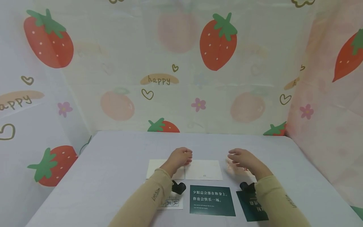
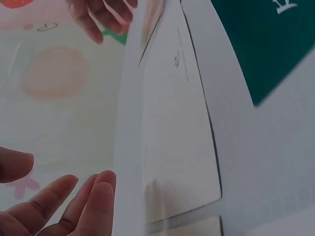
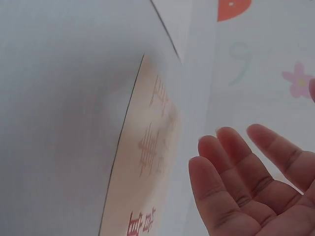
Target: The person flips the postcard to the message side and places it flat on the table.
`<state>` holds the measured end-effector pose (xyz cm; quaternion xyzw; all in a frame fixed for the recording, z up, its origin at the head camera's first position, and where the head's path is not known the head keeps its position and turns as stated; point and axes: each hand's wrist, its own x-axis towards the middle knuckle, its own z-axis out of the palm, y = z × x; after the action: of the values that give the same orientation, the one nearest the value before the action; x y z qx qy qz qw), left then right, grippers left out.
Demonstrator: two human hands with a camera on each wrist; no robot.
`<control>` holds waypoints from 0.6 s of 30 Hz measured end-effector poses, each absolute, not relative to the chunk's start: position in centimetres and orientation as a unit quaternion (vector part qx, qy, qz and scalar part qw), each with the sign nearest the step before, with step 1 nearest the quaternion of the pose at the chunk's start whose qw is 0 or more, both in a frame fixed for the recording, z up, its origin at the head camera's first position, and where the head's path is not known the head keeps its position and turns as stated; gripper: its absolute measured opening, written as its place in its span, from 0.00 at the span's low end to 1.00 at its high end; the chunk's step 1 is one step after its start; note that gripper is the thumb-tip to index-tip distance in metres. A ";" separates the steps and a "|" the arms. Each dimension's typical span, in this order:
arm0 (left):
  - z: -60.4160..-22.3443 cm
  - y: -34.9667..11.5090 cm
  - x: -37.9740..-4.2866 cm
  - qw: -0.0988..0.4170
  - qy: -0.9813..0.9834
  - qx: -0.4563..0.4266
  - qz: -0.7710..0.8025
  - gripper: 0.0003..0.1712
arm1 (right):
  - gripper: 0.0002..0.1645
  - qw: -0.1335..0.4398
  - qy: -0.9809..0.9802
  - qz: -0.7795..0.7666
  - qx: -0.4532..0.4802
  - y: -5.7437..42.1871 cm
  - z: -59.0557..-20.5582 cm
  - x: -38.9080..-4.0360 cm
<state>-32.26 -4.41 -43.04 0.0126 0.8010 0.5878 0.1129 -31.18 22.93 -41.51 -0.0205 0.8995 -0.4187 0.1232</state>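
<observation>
Left hand [image 1: 178, 159], right hand [image 1: 246, 160], fingers loosely apart, seemingly above a row of 3 pale cards [image 1: 203, 170]

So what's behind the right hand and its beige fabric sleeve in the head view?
The right hand partly hides a pale rectangular card with red characters; the beige fabric sleeve partly hides a dark green rectangular card with white characters. The covered parts cannot be seen there.
</observation>
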 end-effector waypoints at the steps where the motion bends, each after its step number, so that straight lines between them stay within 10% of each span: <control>1: -43.1 -4.2 -32.2 0.115 0.800 0.016 0.589 0.18 | 0.31 0.124 0.899 -0.419 -0.022 23.2 -41.5 -31.1; 18: -44.1 0.4 -31.4 0.129 0.808 0.045 0.574 0.17 | 0.32 0.110 0.896 -0.429 0.026 27.3 -41.6 -30.0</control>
<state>-31.43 0.39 -44.13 0.0452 0.8076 0.5736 0.1291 -30.01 27.32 -41.57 0.0257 0.8962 -0.4291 0.1096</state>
